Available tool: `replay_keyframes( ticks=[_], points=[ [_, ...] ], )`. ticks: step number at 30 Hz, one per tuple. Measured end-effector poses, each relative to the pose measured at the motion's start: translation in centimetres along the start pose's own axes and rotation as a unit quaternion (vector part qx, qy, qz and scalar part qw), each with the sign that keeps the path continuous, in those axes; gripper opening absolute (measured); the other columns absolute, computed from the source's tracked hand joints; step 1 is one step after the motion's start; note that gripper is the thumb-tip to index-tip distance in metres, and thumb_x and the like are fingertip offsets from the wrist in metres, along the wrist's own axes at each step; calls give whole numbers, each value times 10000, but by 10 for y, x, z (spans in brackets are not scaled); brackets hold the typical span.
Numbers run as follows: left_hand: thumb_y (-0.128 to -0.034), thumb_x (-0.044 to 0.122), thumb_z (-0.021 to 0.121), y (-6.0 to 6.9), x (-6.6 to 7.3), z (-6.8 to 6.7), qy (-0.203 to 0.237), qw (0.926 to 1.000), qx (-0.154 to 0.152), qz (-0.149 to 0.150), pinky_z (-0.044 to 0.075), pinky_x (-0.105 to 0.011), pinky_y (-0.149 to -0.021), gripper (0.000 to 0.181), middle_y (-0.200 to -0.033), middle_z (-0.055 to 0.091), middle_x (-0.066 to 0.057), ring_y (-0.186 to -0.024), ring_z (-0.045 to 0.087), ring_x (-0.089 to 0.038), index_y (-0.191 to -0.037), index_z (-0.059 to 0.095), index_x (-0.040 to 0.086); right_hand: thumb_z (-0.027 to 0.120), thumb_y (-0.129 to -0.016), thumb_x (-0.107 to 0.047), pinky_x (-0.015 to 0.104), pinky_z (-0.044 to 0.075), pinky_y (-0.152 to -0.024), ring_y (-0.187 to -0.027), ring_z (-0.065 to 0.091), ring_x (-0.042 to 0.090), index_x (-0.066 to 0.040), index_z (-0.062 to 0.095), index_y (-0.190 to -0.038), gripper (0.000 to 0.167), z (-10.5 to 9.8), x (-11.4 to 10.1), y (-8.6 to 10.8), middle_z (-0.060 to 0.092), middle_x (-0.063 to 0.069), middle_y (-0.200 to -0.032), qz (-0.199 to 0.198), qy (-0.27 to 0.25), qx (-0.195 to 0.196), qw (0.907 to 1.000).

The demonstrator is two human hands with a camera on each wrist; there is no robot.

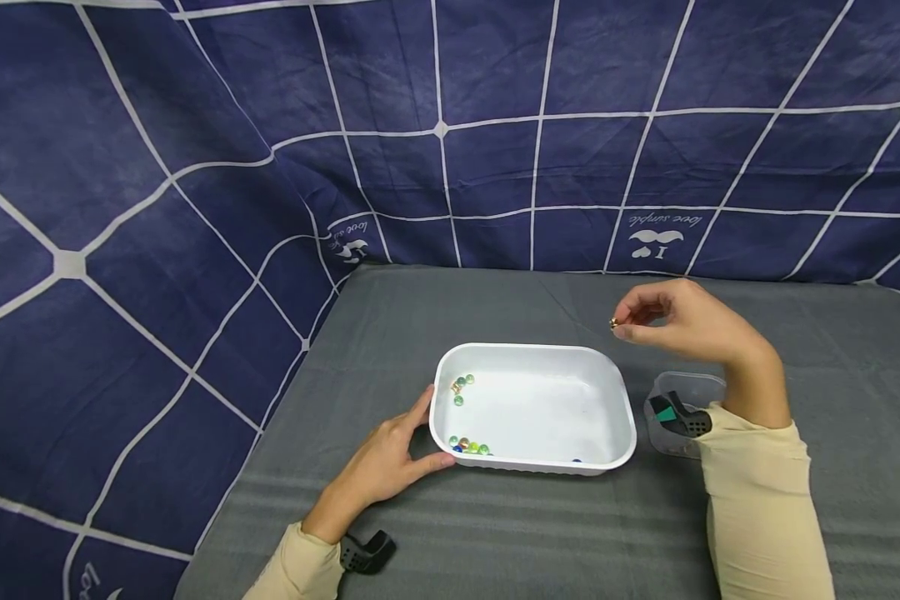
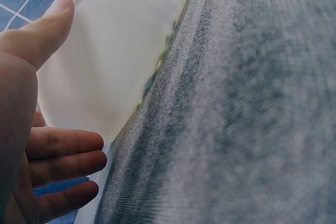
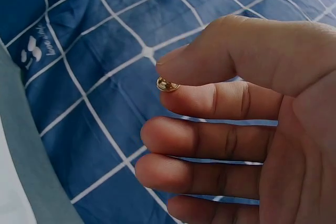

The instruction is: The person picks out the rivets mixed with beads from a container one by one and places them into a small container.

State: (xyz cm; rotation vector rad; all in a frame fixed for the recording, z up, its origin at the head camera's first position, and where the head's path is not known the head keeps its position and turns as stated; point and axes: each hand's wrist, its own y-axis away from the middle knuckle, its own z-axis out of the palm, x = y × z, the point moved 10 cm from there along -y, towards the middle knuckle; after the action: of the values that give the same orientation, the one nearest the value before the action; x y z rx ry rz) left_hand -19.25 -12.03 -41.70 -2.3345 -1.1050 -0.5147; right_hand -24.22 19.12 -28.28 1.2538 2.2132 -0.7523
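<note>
My right hand (image 1: pixel 678 321) is raised above the table, behind the right end of a white tray (image 1: pixel 540 408). Between thumb and forefinger it pinches a small shiny gold round piece (image 3: pixel 167 84); the fingertips hide part of it, so its exact kind is unclear. My left hand (image 1: pixel 386 458) rests against the tray's left end, fingers along the side and thumb at the near rim. In the left wrist view its fingers (image 2: pixel 65 144) look fairly straight. Glass marbles (image 1: pixel 472 448) lie in the tray's near left corner, with several more toward the far left.
A clear plastic container (image 1: pixel 690 387) stands right of the tray, partly hidden beneath my right wrist. A dark blue marble (image 1: pixel 577 461) sits by the tray's near wall. Grey cloth (image 1: pixel 435 308) covers the table, and a blue checked curtain (image 1: pixel 495 167) hangs behind and at left.
</note>
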Motion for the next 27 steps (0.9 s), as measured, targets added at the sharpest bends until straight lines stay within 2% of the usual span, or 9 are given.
replay_keyframes(
  ticks=[8,15,27],
  points=[
    [-845,441,766,0,-1,0,-26,10000,14,15,475,-475,-976,968,-1269,660,-93,-1208,588,-275,-1536,276,-27,742,-859,4,165,502,-677,-746,650,122,-62,717,-926,98,-22,14,17,698,-4,-854,107,-33,346,9993],
    [-843,435,770,0,0,0,-36,10000,21,44,476,-478,-974,969,-1267,660,-101,-1208,588,-281,-1535,277,-30,736,-872,-16,153,496,-686,-738,642,124,-50,713,-913,58,-43,21,35,689,86,-840,416,-179,789,9959],
    [-841,428,774,-1,0,0,32,10000,0,4,466,-477,-989,973,-1269,658,-108,-1221,579,-277,-1537,271,-28,728,-813,113,120,478,-654,-718,625,85,-28,709,-882,158,-66,26,53,696,-15,-818,340,-221,1396,9894]
  ],
)
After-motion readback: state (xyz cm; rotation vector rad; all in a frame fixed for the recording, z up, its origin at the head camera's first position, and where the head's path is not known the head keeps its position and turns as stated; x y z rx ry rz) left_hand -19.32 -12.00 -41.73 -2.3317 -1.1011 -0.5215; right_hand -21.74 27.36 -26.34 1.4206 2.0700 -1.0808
